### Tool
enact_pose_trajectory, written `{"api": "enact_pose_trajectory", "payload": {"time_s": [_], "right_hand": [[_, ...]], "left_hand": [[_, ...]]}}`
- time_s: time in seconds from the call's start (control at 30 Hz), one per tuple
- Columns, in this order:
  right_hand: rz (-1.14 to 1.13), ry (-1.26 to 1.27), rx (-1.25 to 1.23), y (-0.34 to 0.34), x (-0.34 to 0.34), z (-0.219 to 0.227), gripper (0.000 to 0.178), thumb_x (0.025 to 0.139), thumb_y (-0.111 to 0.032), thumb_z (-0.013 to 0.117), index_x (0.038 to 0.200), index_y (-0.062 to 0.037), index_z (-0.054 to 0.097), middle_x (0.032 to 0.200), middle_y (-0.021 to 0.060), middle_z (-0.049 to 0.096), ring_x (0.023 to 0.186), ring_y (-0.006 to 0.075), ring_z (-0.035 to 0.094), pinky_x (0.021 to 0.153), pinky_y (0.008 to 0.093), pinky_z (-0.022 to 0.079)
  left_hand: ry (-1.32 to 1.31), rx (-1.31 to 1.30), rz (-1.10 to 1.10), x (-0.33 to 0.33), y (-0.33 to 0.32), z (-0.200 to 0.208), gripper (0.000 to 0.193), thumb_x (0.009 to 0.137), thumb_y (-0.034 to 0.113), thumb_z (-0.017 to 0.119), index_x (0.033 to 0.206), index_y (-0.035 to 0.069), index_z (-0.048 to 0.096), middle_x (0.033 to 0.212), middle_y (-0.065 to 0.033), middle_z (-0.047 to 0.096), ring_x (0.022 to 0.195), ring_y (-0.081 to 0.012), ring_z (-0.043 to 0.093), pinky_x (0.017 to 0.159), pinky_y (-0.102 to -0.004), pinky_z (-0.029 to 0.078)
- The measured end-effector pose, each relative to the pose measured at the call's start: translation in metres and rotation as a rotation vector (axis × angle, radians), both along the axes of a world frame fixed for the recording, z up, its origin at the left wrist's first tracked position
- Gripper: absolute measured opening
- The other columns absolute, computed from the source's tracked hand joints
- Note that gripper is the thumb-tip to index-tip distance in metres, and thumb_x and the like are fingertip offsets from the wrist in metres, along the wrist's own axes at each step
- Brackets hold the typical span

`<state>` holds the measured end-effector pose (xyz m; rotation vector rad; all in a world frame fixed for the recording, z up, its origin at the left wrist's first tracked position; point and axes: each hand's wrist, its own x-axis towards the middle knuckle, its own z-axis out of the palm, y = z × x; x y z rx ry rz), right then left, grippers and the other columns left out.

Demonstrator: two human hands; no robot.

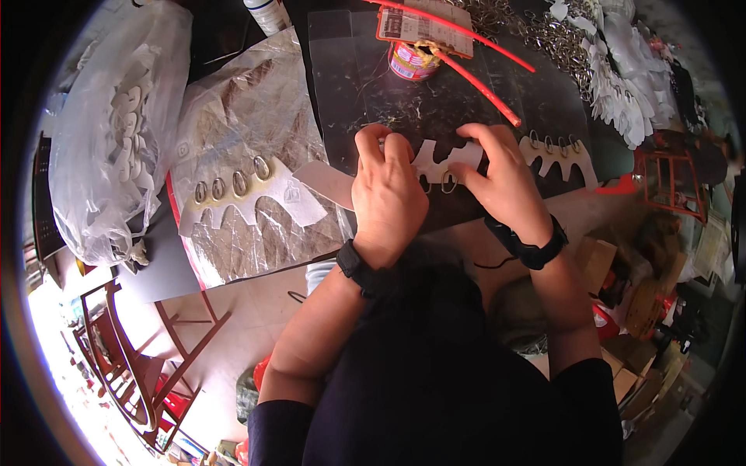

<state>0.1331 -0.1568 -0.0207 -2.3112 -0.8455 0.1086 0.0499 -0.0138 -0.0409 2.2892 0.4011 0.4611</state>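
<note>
My left hand is closed, its fingers curled down over the left part of a white notched fabric-like piece; its fingertips are partly hidden. Oval metal rings show along the near edge of that piece. On its right end, my right hand has the thumb at the near edge and the index finger at the far edge. Left of my left hand, a plain pale strip sticks out. A similar notched piece with several rings lies on the silvery sheet.
Another ringed piece lies right of my right hand. Beyond my hands stands a small pink tin with red sticks and a card. A clear plastic bag fills the far left; loose metal rings and white pieces pile up far right.
</note>
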Motion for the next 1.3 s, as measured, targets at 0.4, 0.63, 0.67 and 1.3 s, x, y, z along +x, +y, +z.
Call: {"api": "enact_pose_trajectory", "payload": {"time_s": [0.4, 0.63, 0.67, 1.3], "right_hand": [[0.004, 0.109, 0.224, 0.016, -0.028, -0.006, 0.071, 0.065, 0.009, 0.064, 0.129, -0.0135, 0.042, 0.121, 0.015, 0.033, 0.114, 0.0296, 0.039, 0.093, 0.034, 0.038], [0.104, 0.247, 0.286, 0.01, -0.03, 0.037, 0.071, 0.066, 0.011, 0.052, 0.131, -0.0132, 0.041, 0.128, 0.0125, 0.03, 0.12, 0.0277, 0.034, 0.096, 0.0337, 0.035], [0.168, 0.256, 0.263, 0.01, -0.031, 0.044, 0.073, 0.066, 0.012, 0.052, 0.133, -0.0138, 0.04, 0.128, 0.012, 0.03, 0.121, 0.0269, 0.034, 0.095, 0.0329, 0.037], [0.216, 0.763, 0.528, 0.042, -0.058, 0.05, 0.044, 0.082, 0.007, 0.057, 0.123, -0.0015, 0.043, 0.086, 0.0015, 0.054, 0.08, 0.0066, 0.052, 0.069, 0.0217, 0.044]], "left_hand": [[-0.037, -0.077, 0.054, -0.002, 0.002, -0.006, 0.02, 0.072, -0.006, 0.057, 0.089, 0.002, 0.051, 0.106, -0.0172, 0.046, 0.087, -0.0356, 0.056, 0.072, -0.04, 0.048], [-0.365, -0.502, 0.066, -0.027, 0.028, 0.047, 0.033, 0.068, -0.006, 0.065, 0.096, 0.0, 0.048, 0.105, -0.0183, 0.045, 0.084, -0.0309, 0.054, 0.067, -0.0385, 0.049], [-0.367, -0.208, -0.041, -0.032, 0.037, 0.057, 0.039, 0.068, -0.003, 0.068, 0.101, 0.001, 0.048, 0.108, -0.0184, 0.045, 0.086, -0.0289, 0.054, 0.066, -0.0378, 0.049], [-0.254, -1.714, -0.07, -0.064, 0.04, 0.041, 0.023, 0.082, -0.003, 0.063, 0.099, 0.006, 0.049, 0.091, -0.006, 0.062, 0.075, -0.011, 0.059, 0.069, -0.0231, 0.046]]}}
